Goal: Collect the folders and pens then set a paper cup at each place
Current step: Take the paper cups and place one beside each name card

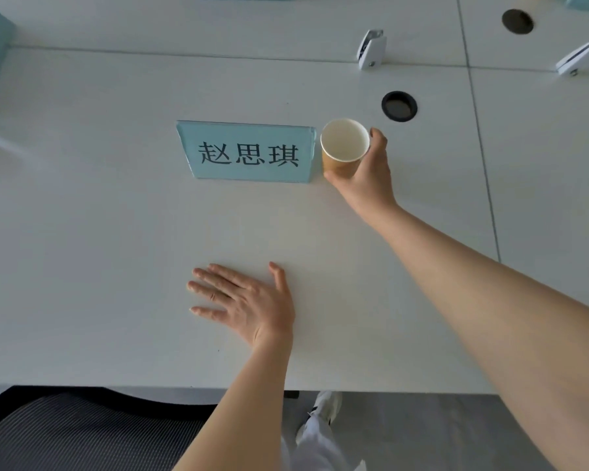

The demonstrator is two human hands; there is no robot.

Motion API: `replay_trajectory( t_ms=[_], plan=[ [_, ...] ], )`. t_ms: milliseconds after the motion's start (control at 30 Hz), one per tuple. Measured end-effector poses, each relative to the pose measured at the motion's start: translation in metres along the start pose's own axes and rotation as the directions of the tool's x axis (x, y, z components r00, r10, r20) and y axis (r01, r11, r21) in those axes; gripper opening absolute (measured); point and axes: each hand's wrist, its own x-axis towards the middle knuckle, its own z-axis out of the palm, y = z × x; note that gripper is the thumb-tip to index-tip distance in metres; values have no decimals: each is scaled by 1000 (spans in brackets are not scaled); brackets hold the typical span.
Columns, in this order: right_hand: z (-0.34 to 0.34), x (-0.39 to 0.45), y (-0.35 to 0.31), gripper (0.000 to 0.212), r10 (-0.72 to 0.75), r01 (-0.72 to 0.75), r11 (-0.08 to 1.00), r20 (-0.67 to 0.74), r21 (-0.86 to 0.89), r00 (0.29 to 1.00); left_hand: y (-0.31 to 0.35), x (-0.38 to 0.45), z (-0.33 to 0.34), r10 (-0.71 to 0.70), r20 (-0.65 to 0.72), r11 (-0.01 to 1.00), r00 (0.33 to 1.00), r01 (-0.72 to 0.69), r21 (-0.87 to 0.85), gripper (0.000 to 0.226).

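A white desk (pixel 116 232) fills most of the view, made of several panels joined by thin seams. Below its near edge sits a black mesh office chair (pixel 82 433), and to the right of that a grey floor with a leg in pale trousers and a white shoe (pixel 327 404).

The pale blue name card (pixel 249 153) stands upright in a clear holder near the middle of the desk, printed with 3 black characters. Parts of other blue cards show at the left edge and along the top.

The right hand (pixel 368 168) reaches forward with the arm stretched out, its fingers and thumb curled round the paper cup (pixel 344 146). The cup is brown outside and white inside, upright and open at the top, just beside the right end of the name card and close to touching it. Whether its base rests on the desk, I cannot tell.

The left hand (pixel 245 300) lies flat on the desk nearer the person, palm down, fingers straight and slightly spread, holding nothing.

2 round black cable holes (pixel 399 106) sit beyond the cup, one near it and one farther off at top right. 2 small white clamp brackets (pixel 371 49) stand along the far seam.
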Motion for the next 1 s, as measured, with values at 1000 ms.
replay_trajectory(
  t_ms=[1000],
  plan=[
    [-127,-408,35,42,376,-365,920,-59,145,925,-127,-186,-81,661,95,675,744,-535,-509,32]
  ],
)
